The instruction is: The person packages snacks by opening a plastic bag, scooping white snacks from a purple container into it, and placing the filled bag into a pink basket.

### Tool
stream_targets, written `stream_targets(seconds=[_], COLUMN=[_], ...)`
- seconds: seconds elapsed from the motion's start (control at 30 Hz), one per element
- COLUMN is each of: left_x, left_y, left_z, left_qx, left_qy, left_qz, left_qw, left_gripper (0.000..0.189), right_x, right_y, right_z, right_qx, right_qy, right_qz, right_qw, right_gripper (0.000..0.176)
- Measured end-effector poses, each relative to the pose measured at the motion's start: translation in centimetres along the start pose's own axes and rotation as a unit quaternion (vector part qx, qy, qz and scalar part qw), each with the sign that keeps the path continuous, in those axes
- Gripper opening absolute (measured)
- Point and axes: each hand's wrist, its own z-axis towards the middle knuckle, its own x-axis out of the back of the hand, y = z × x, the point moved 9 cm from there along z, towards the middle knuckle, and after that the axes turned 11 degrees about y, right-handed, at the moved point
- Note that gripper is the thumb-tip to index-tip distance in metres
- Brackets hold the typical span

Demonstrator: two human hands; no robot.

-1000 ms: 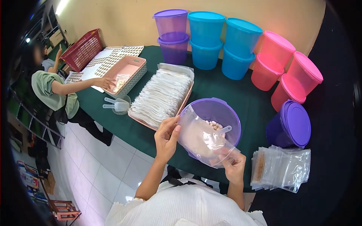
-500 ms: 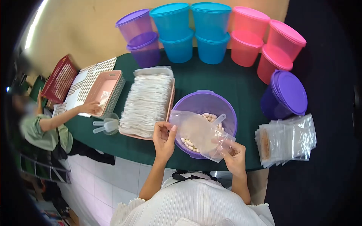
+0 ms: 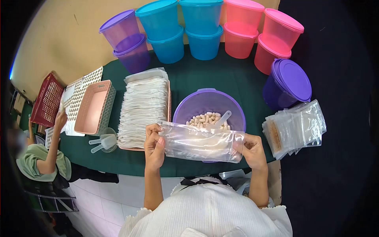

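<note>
Held taut: clear bag (image 3: pixel 201 143), long axis running left-right, just above near rim of purple tub (image 3: pixel 178 112). Left hand (image 3: pixel 154 144) pinches left end, right hand (image 3: pixel 252 148) pinches right end; both equally close, at near worktop (image 3: pixel 205 79) edge.

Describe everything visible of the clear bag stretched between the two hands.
The clear plastic bag is thin, glossy, crinkled and see-through. It is held stretched sideways: the left hand pinches its left end, the right hand its right end. It hangs before the near rim of the open purple tub. Whether it holds anything cannot be told.
</note>
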Motion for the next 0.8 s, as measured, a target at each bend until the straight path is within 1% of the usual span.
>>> stream_targets(seconds=[0.03, 0.07, 0.1, 0.13, 0.17, 0.2, 0.23, 0.3, 0.33, 0.37, 0.4, 0.43, 0.47, 0.5, 0.57, 0.6, 0.63, 0.67, 0.7, 0.73, 0.77, 0.8], left_x=[-0.1, 0.4, 0.4, 0.2, 0.2, 1.0, 1.2, -2.8, -3.9, -6.9, -8.9, -8.6, -8.2, -7.8, -6.8, -6.3, -5.8, -5.1, -4.6, -3.9, -3.4, -3.3], left_y=[0.0, -0.1, -0.8, -1.4, -1.2, 0.4, 2.8, 8.5, 9.3, 8.9, 7.9, 7.3, 6.2, 5.6, 5.2, 4.6, 4.1, 4.0, 3.9, 3.8, 3.8, 3.6], left_z=[-0.1, 0.0, 0.1, 0.0, 0.1, 0.6, 0.8, -0.7, -1.3, -2.6, -4.1, -4.3, -4.3, -4.2, -4.5, -4.7, -4.9, -4.7, -4.7, -4.7, -4.7, -4.9], left_qx=[0.012, 0.012, 0.03, 0.046, 0.045, -0.032, -0.108, -0.225, -0.221, -0.218, -0.212, -0.208, -0.196, -0.186, -0.168, -0.143, -0.118, -0.105, -0.104, -0.094, -0.084, -0.083], left_qy=[-0.002, -0.001, -0.046, -0.091, -0.089, -0.019, 0.05, -0.031, -0.029, -0.138, -0.243, -0.236, -0.222, -0.21, -0.212, -0.213, -0.212, -0.196, -0.195, -0.186, -0.177, -0.177], left_qz=[-0.042, -0.043, 0.021, 0.085, 0.086, 0.169, 0.249, 0.329, 0.331, 0.359, 0.382, 0.383, 0.382, 0.381, 0.39, 0.348, 0.306, 0.275, 0.277, 0.258, 0.237, 0.237], left_qw=[0.999, 0.999, 0.998, 0.991, 0.991, 0.985, 0.961, 0.917, 0.917, 0.897, 0.866, 0.868, 0.875, 0.881, 0.88, 0.902, 0.921, 0.936, 0.935, 0.944, 0.952, 0.952], left_gripper=[0.022, 0.022, 0.018, 0.016, 0.016, 0.024, 0.037, 0.075, 0.075, 0.085, 0.095, 0.095, 0.097, 0.099, 0.1, 0.099, 0.097, 0.096, 0.096, 0.095, 0.095, 0.095], right_x=[-0.1, -0.1, -0.3, -0.5, -0.6, -0.8, -1.1, -2.6, -3.4, -4.2, -5.5, -6.8, -6.9, -7.3, -8.4, -8.7, -8.3, -8.6, -9.0, -8.5, -8.2, -8.1], right_y=[-0.1, 0.2, 0.4, 0.3, 0.2, 0.2, 0.1, 0.3, 0.7, 0.4, -0.2, -0.4, 0.2, 0.4, 1.3, 0.9, 0.6, -0.2, -0.9, -1.5, -1.6, 0.2], right_z=[0.0, 0.1, 0.1, 0.2, 0.3, 0.4, 0.3, -0.4, -0.7, -0.8, -1.1, -1.4, -1.5, -1.4, -1.9, -1.9, -1.2, -0.5, 0.2, 1.7, 3.1, 4.4], right_qx=[-0.001, -0.026, -0.05, -0.049, -0.048, -0.048, -0.048, -0.056, -0.06, -0.065, -0.078, -0.091, -0.11, -0.111, -0.135, -0.092, -0.095, -0.042, 0.013, 0.134, 0.251, 0.245], right_qy=[0.0, 0.002, 0.003, 0.0, 0.01, 0.021, 0.02, -0.019, -0.017, -0.021, -0.063, -0.105, -0.078, -0.081, -0.134, -0.192, -0.194, -0.245, -0.293, -0.283, -0.265, -0.291], right_qz=[-0.001, 0.013, 0.027, 0.026, 0.024, 0.022, 0.022, -0.024, -0.03, -0.033, -0.034, -0.035, -0.04, -0.041, -0.051, -0.118, -0.117, -0.171, -0.223, -0.327, -0.423, -0.514], right_qw=[1.0, 1.0, 0.998, 0.998, 0.999, 0.998, 0.998, 0.998, 0.998, 0.997, 0.994, 0.99, 0.99, 0.99, 0.981, 0.97, 0.969, 0.953, 0.93, 0.891, 0.829, 0.769], right_gripper=[0.019, 0.019, 0.019, 0.019, 0.019, 0.02, 0.02, 0.022, 0.026, 0.026, 0.027, 0.029, 0.031, 0.031, 0.032, 0.029, 0.029, 0.03, 0.032, 0.033, 0.034, 0.035])
